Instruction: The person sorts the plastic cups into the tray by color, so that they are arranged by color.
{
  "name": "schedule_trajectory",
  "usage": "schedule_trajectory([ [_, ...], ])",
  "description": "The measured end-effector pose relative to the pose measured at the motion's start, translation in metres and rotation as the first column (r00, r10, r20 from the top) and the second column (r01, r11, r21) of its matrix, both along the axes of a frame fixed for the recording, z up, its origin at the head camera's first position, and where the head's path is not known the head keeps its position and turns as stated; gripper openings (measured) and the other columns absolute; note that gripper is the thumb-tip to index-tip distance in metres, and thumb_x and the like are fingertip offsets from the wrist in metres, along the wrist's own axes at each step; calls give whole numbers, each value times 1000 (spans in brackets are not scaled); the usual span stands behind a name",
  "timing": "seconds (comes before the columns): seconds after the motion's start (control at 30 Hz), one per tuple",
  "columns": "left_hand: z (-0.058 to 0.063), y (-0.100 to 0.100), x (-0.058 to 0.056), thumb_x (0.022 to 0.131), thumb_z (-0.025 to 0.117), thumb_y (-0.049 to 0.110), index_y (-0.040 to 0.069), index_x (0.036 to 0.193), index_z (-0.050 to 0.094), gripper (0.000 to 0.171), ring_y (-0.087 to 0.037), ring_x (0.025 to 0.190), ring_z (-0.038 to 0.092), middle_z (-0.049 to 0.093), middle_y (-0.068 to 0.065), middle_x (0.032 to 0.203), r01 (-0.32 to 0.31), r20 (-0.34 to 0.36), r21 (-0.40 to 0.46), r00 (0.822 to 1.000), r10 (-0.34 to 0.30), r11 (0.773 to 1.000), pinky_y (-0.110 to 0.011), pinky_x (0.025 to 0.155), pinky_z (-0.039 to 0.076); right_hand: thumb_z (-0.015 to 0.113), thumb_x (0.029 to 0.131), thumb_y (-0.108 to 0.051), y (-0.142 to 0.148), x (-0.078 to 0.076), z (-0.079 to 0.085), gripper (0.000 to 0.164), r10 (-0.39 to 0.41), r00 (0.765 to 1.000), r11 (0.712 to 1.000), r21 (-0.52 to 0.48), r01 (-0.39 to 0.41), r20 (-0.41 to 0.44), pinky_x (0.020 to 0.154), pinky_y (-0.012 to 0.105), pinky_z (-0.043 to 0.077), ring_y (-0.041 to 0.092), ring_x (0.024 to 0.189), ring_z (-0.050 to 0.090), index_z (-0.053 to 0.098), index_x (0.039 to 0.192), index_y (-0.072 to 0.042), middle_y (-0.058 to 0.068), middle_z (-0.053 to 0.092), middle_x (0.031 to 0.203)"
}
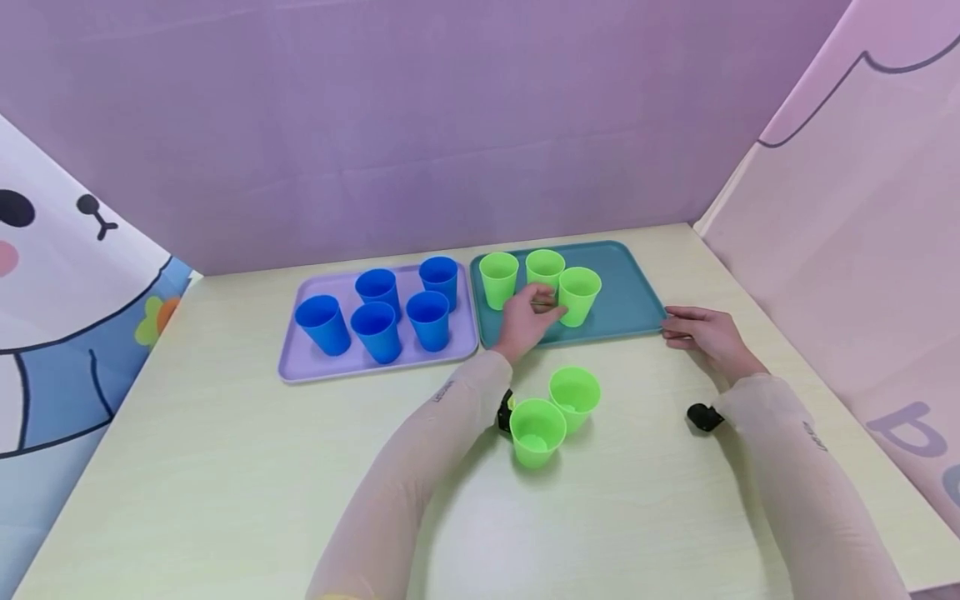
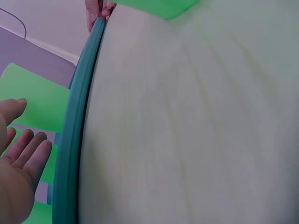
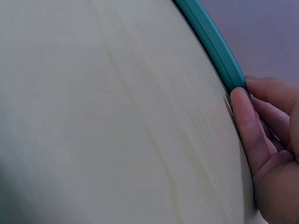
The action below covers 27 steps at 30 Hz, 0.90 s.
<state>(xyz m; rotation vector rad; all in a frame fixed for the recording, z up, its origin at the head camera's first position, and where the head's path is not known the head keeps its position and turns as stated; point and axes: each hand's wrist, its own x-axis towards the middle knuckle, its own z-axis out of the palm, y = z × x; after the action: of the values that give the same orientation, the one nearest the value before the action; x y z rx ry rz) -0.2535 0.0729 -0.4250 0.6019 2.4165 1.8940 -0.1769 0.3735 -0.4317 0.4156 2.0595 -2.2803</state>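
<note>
My left hand is over the teal tray, beside the front green cup. Its thumb lies at that cup's side, and the left wrist view shows the fingers spread and not wrapped round it; whether the thumb touches is unclear. Two more green cups, one on the left and one at the back, stand upright on the same tray. At the tray's right front corner, my right hand pinches the rim between thumb and fingers, as the right wrist view shows.
A lilac tray with several upright blue cups adjoins the teal tray on the left. Two green cups stand side by side on the table nearer me, one in front and one behind, close to my left forearm. A purple cloth wall rises behind.
</note>
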Motion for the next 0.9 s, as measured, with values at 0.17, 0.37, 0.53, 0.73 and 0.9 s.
schedule_trajectory([
  [0.17,6,-8,5,86,76,3,-5,120,62,37,-26,101,68,69,-18,111,30,13,4,999,-30,1000,-20,82,56,71,91,-3,1,0,0,24,2,1000,1000,12,-2,-5,73,22,60,11,78,72,67,115,-6,3,75,86],
  [0.37,12,-22,12,87,75,1,-8,122,59,39,-29,103,67,67,-23,114,124,25,40,992,-125,992,-22,86,56,69,92,-1,0,0,1,17,8,1000,1000,-10,-8,-6,74,22,60,12,77,72,71,106,-11,4,75,86],
  [0.53,11,-34,17,89,74,4,-9,125,57,43,-26,103,66,67,-23,115,219,42,54,974,-221,974,-23,88,55,69,92,0,0,0,2,18,11,1000,999,-37,-11,-7,73,23,60,12,77,72,73,96,-17,4,75,85],
  [0.73,8,-50,24,89,73,3,-9,126,57,43,-25,105,66,66,-24,118,288,48,62,956,-291,956,-25,91,55,70,92,0,0,1,2,17,15,1000,999,-41,-15,-1,73,23,60,13,77,72,73,97,-16,4,74,85],
  [0.9,6,-64,31,91,70,1,-9,126,57,39,-24,106,65,67,-20,118,332,63,73,939,-337,940,-28,93,55,68,92,1,-1,1,3,21,16,1000,998,-53,-16,-10,73,23,60,13,76,72,75,92,-18,4,74,84],
])
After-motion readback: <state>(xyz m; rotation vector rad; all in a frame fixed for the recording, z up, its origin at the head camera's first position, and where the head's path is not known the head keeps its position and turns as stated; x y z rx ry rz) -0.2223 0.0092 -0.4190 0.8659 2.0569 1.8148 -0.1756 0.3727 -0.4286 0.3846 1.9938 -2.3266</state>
